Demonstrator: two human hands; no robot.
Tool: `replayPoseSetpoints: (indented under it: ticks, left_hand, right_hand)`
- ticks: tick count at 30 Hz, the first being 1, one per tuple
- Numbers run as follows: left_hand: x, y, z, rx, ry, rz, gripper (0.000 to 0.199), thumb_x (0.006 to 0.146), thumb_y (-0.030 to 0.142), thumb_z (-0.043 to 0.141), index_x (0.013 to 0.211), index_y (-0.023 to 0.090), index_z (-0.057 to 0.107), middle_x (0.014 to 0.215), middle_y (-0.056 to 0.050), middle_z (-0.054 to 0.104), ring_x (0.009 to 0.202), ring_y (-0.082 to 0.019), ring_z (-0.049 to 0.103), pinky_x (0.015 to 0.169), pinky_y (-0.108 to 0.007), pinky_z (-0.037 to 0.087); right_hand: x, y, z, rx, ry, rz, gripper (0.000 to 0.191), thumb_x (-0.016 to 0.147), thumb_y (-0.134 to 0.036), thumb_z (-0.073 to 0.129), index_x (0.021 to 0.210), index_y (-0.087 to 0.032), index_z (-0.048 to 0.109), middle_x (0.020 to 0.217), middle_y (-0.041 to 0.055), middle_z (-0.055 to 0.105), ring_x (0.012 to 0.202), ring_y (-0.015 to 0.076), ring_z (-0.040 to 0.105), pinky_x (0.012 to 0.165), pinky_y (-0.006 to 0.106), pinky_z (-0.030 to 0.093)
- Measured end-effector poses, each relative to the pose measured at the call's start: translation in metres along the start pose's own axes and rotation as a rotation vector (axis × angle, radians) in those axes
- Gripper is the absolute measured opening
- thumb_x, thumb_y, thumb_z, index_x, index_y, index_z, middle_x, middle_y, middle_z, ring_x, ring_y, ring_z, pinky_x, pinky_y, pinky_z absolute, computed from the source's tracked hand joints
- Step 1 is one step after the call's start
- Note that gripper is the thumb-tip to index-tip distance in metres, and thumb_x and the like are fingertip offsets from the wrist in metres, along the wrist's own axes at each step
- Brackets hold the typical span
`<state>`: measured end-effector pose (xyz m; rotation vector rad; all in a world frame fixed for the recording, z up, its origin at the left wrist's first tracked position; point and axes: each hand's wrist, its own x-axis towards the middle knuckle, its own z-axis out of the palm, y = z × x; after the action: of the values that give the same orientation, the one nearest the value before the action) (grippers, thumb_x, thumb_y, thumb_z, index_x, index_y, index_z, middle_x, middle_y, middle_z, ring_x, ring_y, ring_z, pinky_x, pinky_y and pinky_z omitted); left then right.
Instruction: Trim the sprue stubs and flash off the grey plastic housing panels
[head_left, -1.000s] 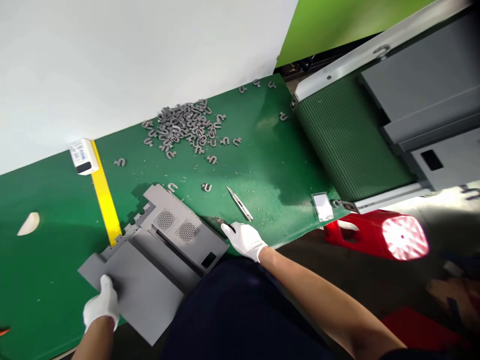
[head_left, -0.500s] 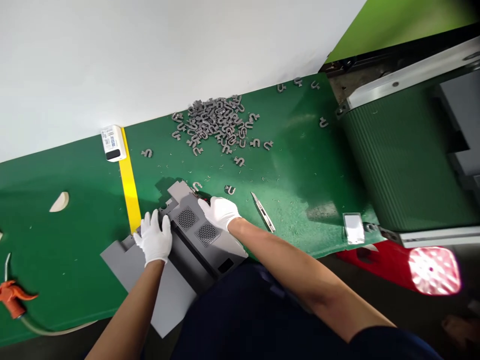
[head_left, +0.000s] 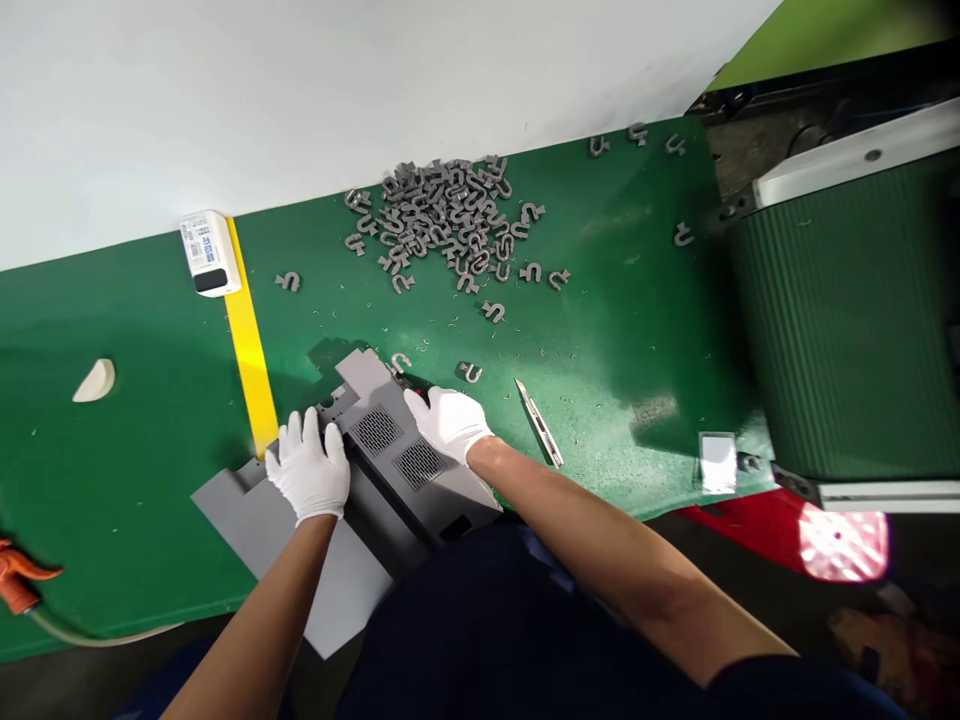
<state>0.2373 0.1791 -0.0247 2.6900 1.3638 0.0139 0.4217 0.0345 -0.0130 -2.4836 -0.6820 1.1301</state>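
Observation:
A flat grey plastic panel, with two mesh vents and a dark channel, lies at an angle over the table's near edge. My left hand, in a white glove, rests on its left part with fingers spread. At the panel's far right edge my gloved right hand is closed. A dark tool with red on it shows just past these fingers, mostly hidden. Close by are a loose U-shaped grey piece and another small grey clip. A utility knife lies right of that hand.
A pile of grey U-shaped clips sits against the white wall. On the green table are a white box-like device, a pale half-round piece and an orange air gun. At right stands a ribbed green conveyor.
The view has shifted slightly, and the grey part on the conveyor has left it. Both hands keep nearly the same places on the panel.

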Motion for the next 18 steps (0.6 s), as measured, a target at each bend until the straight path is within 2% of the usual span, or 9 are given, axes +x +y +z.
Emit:
replayPoseSetpoints:
  ticks: [5, 11, 18]
  left_hand:
    - [-0.0007, -0.0014, 0.0013, 0.001, -0.002, 0.003, 0.058, 0.106, 0.045, 0.036, 0.155, 0.018, 0.050, 0.162, -0.016, 0.046, 0.150, -0.039, 0.039, 0.124, -0.060, 0.023]
    - [-0.0007, -0.0008, 0.0016, 0.013, 0.003, 0.012, 0.058, 0.106, 0.047, 0.035, 0.155, 0.018, 0.050, 0.162, -0.016, 0.047, 0.149, -0.039, 0.040, 0.123, -0.059, 0.024]
    - [-0.0007, -0.0010, 0.0009, 0.030, 0.003, 0.010, 0.059, 0.107, 0.047, 0.034, 0.154, 0.017, 0.050, 0.162, -0.015, 0.047, 0.149, -0.039, 0.040, 0.123, -0.057, 0.024]
  right_hand:
    - [0.0038, 0.0017, 0.0026, -0.026, -0.012, -0.037, 0.065, 0.107, -0.063, 0.026, 0.106, -0.014, 0.069, 0.099, 0.0160, 0.077, 0.097, 0.0293, 0.074, 0.089, 0.041, 0.055]
    - [0.0049, 0.0053, 0.0011, -0.053, -0.030, -0.066, 0.063, 0.107, -0.062, 0.030, 0.109, -0.012, 0.067, 0.098, 0.0175, 0.077, 0.099, 0.0319, 0.075, 0.087, 0.040, 0.056]
    - [0.0040, 0.0022, -0.0043, -0.014, -0.033, -0.030, 0.070, 0.106, -0.066, 0.022, 0.108, -0.015, 0.069, 0.105, 0.0166, 0.076, 0.101, 0.0312, 0.073, 0.092, 0.045, 0.055]
